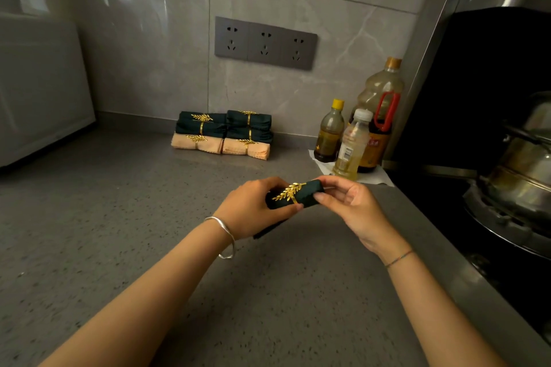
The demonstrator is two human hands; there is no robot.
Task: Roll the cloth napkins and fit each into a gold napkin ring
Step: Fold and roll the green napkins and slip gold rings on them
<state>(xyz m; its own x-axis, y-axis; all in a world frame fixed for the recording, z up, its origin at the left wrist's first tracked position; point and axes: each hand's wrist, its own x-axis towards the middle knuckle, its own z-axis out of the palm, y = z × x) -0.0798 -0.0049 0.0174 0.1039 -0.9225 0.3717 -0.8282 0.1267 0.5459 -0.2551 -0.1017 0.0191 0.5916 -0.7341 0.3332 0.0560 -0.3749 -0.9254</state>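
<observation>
1. Silver bangle: on the left wrist, just behind the left grip.
2. Thread bracelet: thin and coloured, on the right wrist, just behind the right grip.
3. Left grip (a bare hand): fingers and thumb curled round the left end of a rolled dark green napkin. The thumb tip lies by the ring's band.
4. Right grip: thumb and fingers pinch the right end of that roll, with the palm turned toward the viewer.
5. Gold napkin ring: fitted around the roll between the two grips, its leaf spray uppermost and slanting.
6. Loose tail of cloth: dark, trailing below the left grip toward the table. Whether it touches cannot be told.
7. Table: grey, speckled, beneath both grips.
8. Bottles, just beyond the right grip, standing on white paper:
   - a small clear bottle with a white cap, nearest;
   - a yellow-capped bottle behind it;
   - a large bottle with a red handle, farthest.
9. Finished rolls: well beyond the left grip, against the wall. They lie in two columns side by side, dark green over peach, with gold leaf rings showing.
10. Steel pot: on a stove, right of the right grip.
11. Socket panel: dark, triple, on the tiled wall above the finished rolls.
12. White appliance: far left of the left grip.
</observation>
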